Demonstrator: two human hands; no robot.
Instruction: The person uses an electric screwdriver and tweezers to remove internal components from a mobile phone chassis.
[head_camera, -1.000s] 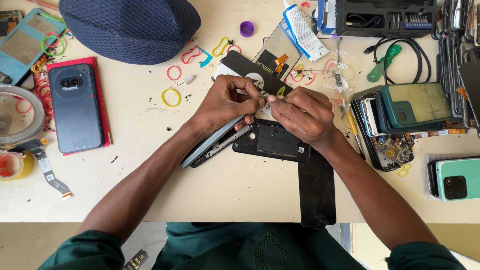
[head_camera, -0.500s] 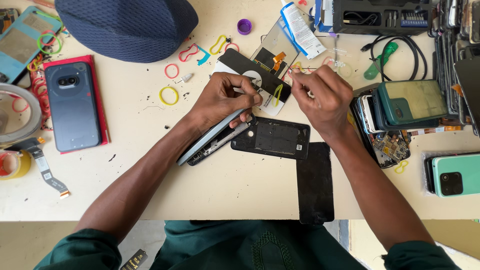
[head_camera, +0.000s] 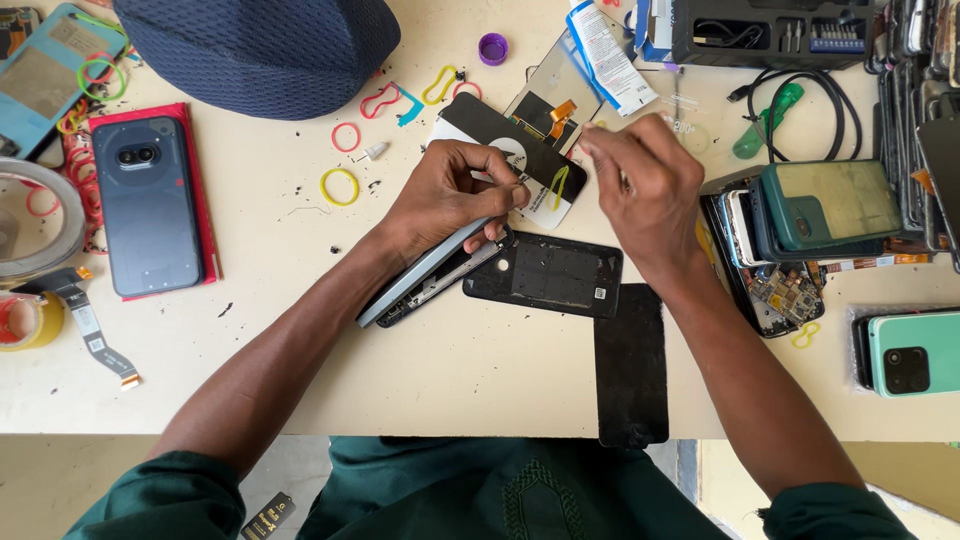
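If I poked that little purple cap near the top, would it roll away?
Probably it would slide, not roll: the purple cap seems to sit flat on its round end. It looks small and light, so a nudge should move it easily. Tipped on edge, it could roll.

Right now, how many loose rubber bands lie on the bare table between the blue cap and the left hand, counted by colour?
Yellow rubber bands: 2
Red rubber bands: 2
Total: 4
A possible third red one beside the black-and-white card, above the left hand that grips the light-blue phone, is too hidden to count.
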